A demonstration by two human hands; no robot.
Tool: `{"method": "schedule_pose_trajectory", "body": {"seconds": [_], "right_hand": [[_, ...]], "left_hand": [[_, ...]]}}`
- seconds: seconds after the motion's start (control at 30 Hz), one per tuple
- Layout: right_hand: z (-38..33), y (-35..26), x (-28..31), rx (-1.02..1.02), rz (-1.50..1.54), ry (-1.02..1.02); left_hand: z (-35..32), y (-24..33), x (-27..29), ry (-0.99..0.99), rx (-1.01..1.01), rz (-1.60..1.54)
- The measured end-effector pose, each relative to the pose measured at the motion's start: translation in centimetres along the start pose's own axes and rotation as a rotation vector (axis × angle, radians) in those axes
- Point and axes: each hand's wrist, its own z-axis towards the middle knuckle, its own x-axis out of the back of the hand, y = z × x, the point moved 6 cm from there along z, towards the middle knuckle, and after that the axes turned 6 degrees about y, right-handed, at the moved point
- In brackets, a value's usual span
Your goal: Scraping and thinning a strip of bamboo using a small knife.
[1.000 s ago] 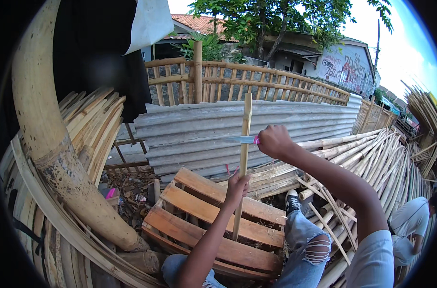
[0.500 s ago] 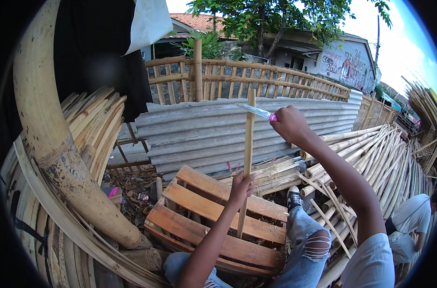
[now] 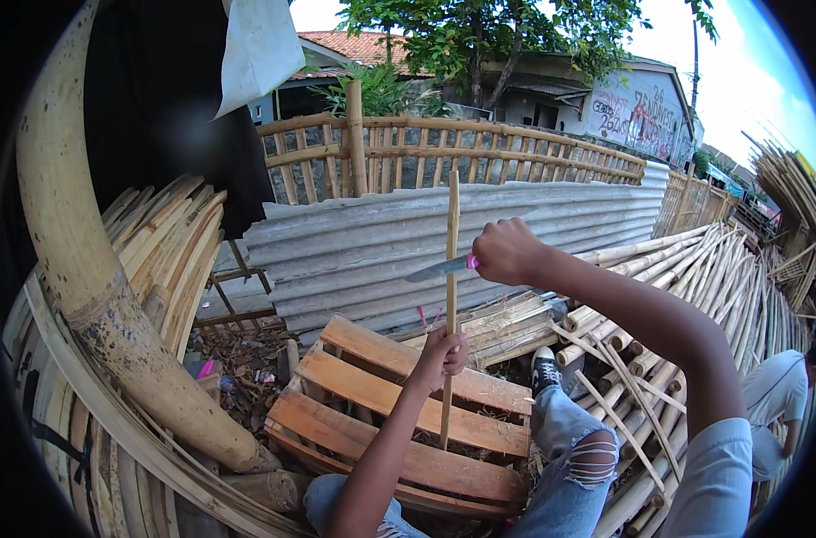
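Observation:
My left hand (image 3: 442, 353) is wrapped round a split bamboo strip (image 3: 452, 235) and holds it upright. The strip's lower end rests at a slatted wooden bench (image 3: 363, 386), and its top end is thin. In my right hand (image 3: 506, 250) is a knife (image 3: 436, 270) with a pink handle, gripped in a closed fist. The blade points left and crosses the strip about halfway between its tip and my left hand. I cannot tell how deep the blade sits in the bamboo.
A thick bamboo pole (image 3: 112, 305) leans at the left, beside bundled split strips (image 3: 170, 260). Corrugated sheeting (image 3: 354, 242) and a bamboo fence (image 3: 479, 148) stand ahead. Many bamboo poles (image 3: 686, 287) lie at the right, where another person (image 3: 775, 403) bends over.
The knife has come down along the strip, from near its top to lower on it. My right arm has dropped and reaches further left. The strip's upper part looks narrower.

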Motion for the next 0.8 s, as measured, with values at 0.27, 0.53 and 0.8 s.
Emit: {"method": "schedule_pose_trajectory", "body": {"seconds": [0.27,0.53,0.8], "right_hand": [[-0.2,1.1,-1.1,0.030,0.014,-0.021],[-0.8,1.8,-2.4,-0.124,0.216,0.038],[0.6,1.3,-0.3,-0.125,0.177,-0.032]], "left_hand": [[0.4,-0.1,0.3,-0.040,0.014,-0.041],[0.5,-0.5,0.2,-0.076,0.035,-0.037],[0.5,-0.6,0.5,-0.029,0.028,-0.008]]}}
